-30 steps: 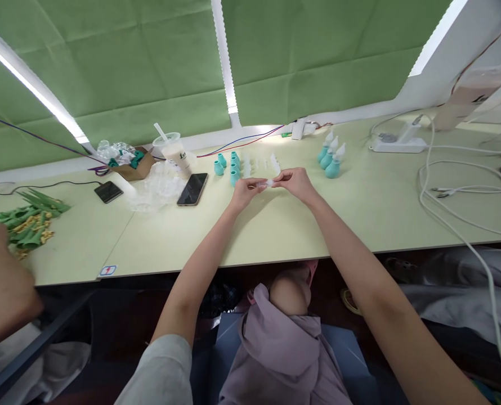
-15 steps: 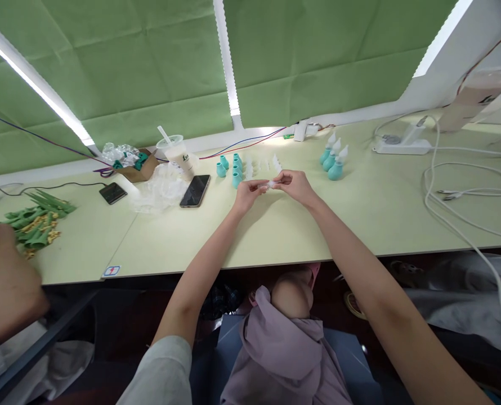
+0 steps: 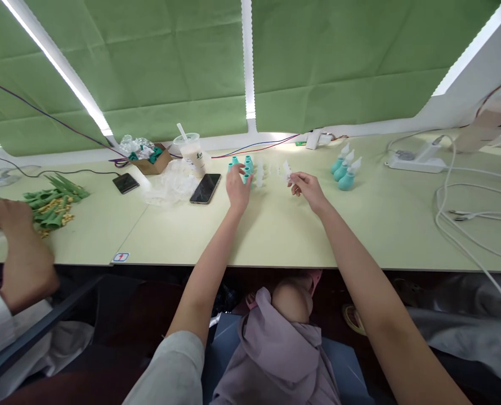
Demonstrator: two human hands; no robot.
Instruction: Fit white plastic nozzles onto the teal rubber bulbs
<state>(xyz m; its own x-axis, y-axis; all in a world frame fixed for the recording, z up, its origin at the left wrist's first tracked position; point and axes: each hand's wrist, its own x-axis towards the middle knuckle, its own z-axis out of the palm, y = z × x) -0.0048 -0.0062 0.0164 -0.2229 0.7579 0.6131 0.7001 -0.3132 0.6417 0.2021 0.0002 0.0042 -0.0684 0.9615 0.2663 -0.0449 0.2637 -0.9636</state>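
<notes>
My left hand point(image 3: 237, 188) is over the near end of a group of turquoise bulb-shaped pieces point(image 3: 247, 163), fingers apart and partly covering them. Whether it grips one is hidden. My right hand point(image 3: 307, 190) pinches a small whitish piece point(image 3: 290, 181), too small to make out fully. Just beyond its fingertips lies a row of white translucent pieces point(image 3: 287, 167). Another white strip of pieces point(image 3: 259, 174) lies between my hands. To the right stand three turquoise bulbs point(image 3: 346, 180) with white flame-shaped tips point(image 3: 355, 165).
Left of my hands are a black phone point(image 3: 205, 188), crumpled clear plastic point(image 3: 170, 185), a drink cup point(image 3: 191, 153) and a cardboard box point(image 3: 155, 162). Green pieces point(image 3: 56, 211) lie beside a co-worker's hand point(image 3: 8, 212). A power strip point(image 3: 417, 162) and white cables point(image 3: 444, 208) occupy the right.
My hands have come apart. The left moved left and forward to the turquoise bulbs, while the right stays by the white pieces. The whole view has shifted slightly.
</notes>
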